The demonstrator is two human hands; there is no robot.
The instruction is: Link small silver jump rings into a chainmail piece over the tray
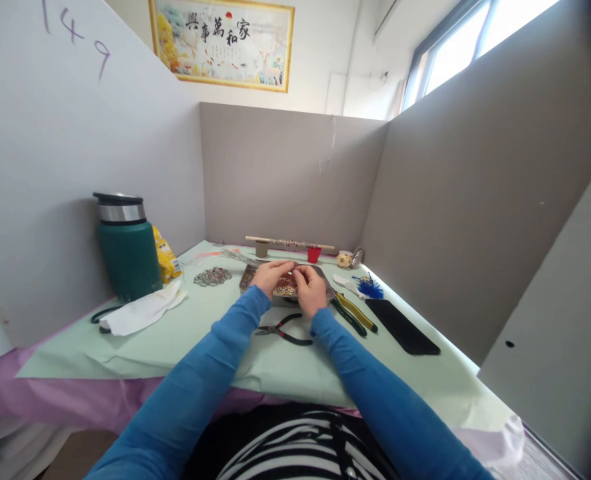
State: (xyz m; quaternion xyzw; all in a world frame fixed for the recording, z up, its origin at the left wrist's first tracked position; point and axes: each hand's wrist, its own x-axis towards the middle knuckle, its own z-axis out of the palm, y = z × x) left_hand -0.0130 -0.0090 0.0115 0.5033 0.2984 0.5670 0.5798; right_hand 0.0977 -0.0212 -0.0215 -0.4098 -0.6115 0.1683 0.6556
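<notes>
My left hand (pixel 271 276) and my right hand (pixel 309 288) meet over a metal tray (pixel 328 283) of small beads (pixel 284 285). The fingers of both are pinched close together, and a tiny dark item shows between the fingertips, too small to name. Just in front of the tray, a pair of small pliers (pixel 281 330) with black handles lies on the table with its handles spread. Thin wires (pixel 239 255) stick out at the tray's back left.
Green-and-yellow cutters (pixel 353 313) and a black phone (pixel 403 327) lie at right. Behind, a wooden stick (pixel 295 243) strung with beadwork spans a brown cup (pixel 262 249) and a red cup (pixel 314 254). At left are a beaded heap (pixel 213 277), white cloth (pixel 143 312) and green bottle (pixel 128 253).
</notes>
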